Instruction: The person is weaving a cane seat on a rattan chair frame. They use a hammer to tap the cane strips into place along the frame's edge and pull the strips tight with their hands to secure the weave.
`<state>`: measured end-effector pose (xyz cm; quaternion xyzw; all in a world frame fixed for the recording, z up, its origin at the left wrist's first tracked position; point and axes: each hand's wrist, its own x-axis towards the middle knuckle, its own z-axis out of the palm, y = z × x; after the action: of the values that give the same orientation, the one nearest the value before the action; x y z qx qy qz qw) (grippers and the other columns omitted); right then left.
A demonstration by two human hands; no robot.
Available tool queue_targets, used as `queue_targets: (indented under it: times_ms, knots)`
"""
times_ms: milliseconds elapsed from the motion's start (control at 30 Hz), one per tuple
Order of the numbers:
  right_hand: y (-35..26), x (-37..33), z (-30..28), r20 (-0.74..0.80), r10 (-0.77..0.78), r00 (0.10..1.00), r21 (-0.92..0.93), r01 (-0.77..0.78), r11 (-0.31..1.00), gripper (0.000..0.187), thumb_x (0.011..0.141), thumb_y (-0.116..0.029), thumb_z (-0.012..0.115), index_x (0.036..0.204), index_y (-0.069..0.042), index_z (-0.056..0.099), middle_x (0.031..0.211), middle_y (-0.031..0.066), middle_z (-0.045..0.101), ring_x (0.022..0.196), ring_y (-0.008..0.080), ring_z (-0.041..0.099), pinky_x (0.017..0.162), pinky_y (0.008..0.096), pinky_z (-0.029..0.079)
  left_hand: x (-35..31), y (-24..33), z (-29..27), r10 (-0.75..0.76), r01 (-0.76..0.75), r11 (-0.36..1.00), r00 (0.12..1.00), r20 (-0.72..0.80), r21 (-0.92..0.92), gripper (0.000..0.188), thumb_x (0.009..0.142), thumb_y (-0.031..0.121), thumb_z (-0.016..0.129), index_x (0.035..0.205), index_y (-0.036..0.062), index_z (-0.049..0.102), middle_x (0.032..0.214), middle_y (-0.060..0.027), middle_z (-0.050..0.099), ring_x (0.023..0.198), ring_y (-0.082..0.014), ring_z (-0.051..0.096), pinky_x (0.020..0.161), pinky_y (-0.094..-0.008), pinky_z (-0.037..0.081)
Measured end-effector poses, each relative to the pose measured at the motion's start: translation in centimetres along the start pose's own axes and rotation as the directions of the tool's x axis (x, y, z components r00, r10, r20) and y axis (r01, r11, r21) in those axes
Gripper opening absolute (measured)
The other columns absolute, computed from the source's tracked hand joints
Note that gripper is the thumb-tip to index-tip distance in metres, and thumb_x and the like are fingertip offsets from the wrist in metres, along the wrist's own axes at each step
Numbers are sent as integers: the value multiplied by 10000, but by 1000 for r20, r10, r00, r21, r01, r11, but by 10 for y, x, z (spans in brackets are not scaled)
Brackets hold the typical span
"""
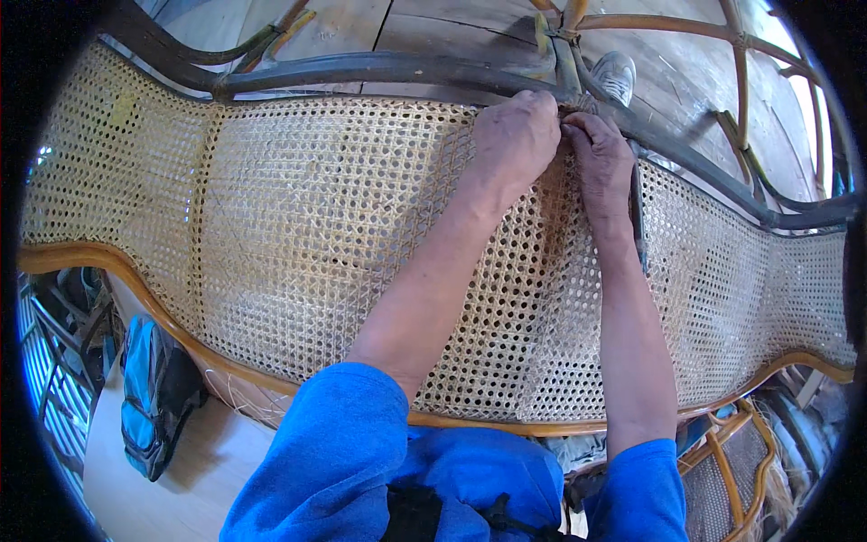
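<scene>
Presently, the beige woven cane panel (298,208) with small holes extends between a dark curved rail (379,67) at its far edge and a glossy orange-brown rail (63,256) at its near edge. The left hand (519,131) and the right hand (603,163) are side by side at the far edge, slightly right of its middle. The fingers of these 2 hands are curled inward; what they grip, I cannot tell.
</scene>
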<state>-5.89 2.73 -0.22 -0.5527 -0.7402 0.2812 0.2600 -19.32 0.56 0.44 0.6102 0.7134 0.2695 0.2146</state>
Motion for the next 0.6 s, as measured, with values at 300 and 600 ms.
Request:
queue_targets:
  times_ms: [300,600]
  knots:
    - [0,0,6,-58,-56,997,-20,55,998,124,831,-115,593,935,-76,647,861,122,623,831,305,604,715,373,483,1,-1,-2,-12,13,1000,999,49,-20,165,843,193,542,881,62,634,894,-151,658,852,-355,630,741,-450,506]
    - [5,-1,9,-31,-139,990,-214,129,968,120,825,-77,558,912,-73,640,859,125,614,840,307,595,710,395,490,2,-1,-1,-52,53,997,998,25,-58,158,841,193,558,892,76,650,921,-134,659,876,-334,627,764,-438,503]
